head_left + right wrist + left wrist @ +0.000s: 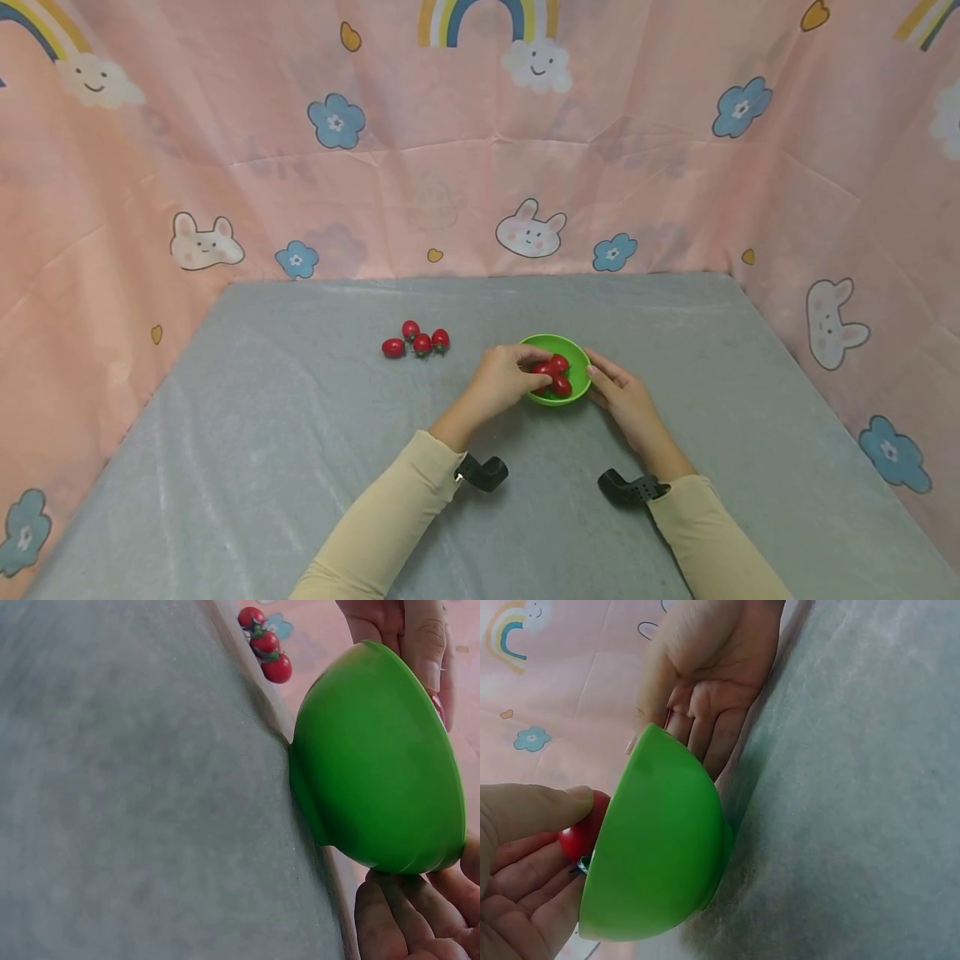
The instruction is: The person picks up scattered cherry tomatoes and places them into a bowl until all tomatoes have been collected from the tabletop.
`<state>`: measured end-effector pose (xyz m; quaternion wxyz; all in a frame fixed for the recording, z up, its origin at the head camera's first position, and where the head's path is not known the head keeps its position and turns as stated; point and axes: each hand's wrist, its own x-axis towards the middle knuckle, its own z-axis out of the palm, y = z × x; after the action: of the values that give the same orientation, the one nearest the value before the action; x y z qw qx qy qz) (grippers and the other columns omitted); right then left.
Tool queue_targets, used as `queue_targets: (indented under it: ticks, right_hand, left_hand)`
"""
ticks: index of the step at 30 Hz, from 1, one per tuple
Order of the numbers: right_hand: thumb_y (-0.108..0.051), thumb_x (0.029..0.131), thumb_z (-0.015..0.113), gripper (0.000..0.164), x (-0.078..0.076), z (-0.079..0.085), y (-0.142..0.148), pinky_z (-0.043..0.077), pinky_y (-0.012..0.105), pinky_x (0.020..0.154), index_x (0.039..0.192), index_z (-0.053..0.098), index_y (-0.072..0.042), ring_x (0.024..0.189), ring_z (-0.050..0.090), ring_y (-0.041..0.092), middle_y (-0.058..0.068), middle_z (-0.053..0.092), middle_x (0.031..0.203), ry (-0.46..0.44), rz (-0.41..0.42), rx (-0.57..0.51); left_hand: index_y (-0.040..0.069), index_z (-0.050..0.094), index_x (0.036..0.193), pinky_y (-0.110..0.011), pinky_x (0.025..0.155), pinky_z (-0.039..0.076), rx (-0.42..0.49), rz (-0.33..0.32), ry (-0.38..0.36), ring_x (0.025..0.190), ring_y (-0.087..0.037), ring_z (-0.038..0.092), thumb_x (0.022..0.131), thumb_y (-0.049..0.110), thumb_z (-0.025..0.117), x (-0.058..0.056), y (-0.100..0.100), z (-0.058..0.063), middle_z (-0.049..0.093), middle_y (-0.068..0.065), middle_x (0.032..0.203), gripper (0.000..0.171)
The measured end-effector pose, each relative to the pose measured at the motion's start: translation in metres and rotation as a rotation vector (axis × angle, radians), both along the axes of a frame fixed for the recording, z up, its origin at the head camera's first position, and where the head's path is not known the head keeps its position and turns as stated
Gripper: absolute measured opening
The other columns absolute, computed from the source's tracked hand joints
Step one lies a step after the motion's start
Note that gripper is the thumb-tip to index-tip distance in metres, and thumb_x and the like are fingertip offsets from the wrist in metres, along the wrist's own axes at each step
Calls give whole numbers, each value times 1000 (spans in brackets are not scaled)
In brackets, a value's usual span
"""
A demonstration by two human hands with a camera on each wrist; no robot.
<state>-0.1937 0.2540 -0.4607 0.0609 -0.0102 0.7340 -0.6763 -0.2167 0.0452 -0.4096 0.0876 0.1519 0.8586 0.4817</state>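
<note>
In the head view a green bowl (579,377) stands on the table, right of centre, with several red cherry tomatoes (561,386) inside. My left hand (498,382) reaches over the bowl's left rim and pinches a cherry tomato (583,834) between thumb and fingers, just at the rim in the left wrist view. On the other side my right hand (628,408) holds the bowl, thumb at the rim and fingers against the outer wall. The right wrist view shows these fingers (409,915) low on the bowl's side.
Further left on the grey-covered table (300,467) lies a loose group of cherry tomatoes (422,343) with green stems. A pink patterned curtain (420,183) surrounds the table at the back and sides. Each wrist wears a black band (482,473).
</note>
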Motion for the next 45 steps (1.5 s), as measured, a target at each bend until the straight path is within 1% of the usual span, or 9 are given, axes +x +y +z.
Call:
queue_targets:
  ticks: [10,16,21,26,29,33,37,41,45]
  right_hand:
    - [-34,105,49,59,0,-1,0,49,10,91,153,34,-3,108,55,-20,17,34,159,10,1,9]
    - [-31,105,49,57,0,1,0,49,10,91,153,35,-4,107,56,-19,16,34,159,-6,-1,0]
    - [-31,106,48,56,1,2,-1,49,10,91,153,35,-5,106,56,-19,14,35,159,-15,-2,2]
    - [-30,106,48,55,1,3,-1,49,10,91,153,35,-5,108,55,-19,14,34,159,-12,1,1]
    - [-29,106,48,55,1,2,-1,49,10,91,153,35,-4,108,55,-19,15,34,159,-10,-1,-3]
    - [-29,106,48,55,0,3,-1,49,10,91,153,34,-4,107,55,-20,16,34,159,-12,-5,-1]
    - [-30,106,48,56,0,3,-1,49,10,90,153,34,-3,107,55,-20,16,34,159,-17,-4,1]
    - [-30,105,49,56,0,3,-2,49,9,90,153,35,-3,106,56,-19,15,34,159,-29,-11,-3]
    - [-32,105,49,57,1,3,-2,49,10,90,153,35,-5,107,55,-20,14,34,160,-35,-17,13]
  left_hand:
    - [9,73,119,-27,84,55,-12,-20,16,104,-17,67,86,14,78,1,-1,-1,74,-6,115,34]
    - [10,73,119,-26,82,55,-12,-28,9,102,-15,67,86,14,78,2,-2,-3,74,-5,114,33]
    - [9,73,119,-26,83,55,-17,-35,19,101,-14,68,86,14,78,2,-3,-3,75,-5,114,33]
    - [10,73,118,-24,81,53,-52,-52,43,100,-13,66,87,15,77,2,-3,-2,75,-5,114,32]
    - [9,73,118,-23,82,54,-65,-73,52,102,-15,68,87,15,77,2,-4,-2,75,-5,114,32]
    - [7,72,120,-28,87,56,-38,-91,25,109,-18,69,88,13,76,2,-4,-2,74,-7,117,33]
    - [7,71,121,-31,88,57,-15,-92,6,112,-20,69,88,11,75,2,-5,-2,73,-9,119,34]
    - [7,71,121,-30,87,57,17,-82,-6,111,-20,69,88,12,75,2,-5,-2,73,-9,119,34]
    - [7,71,121,-30,86,58,84,-60,-40,111,-21,69,88,13,75,3,-8,-3,73,-9,118,33]
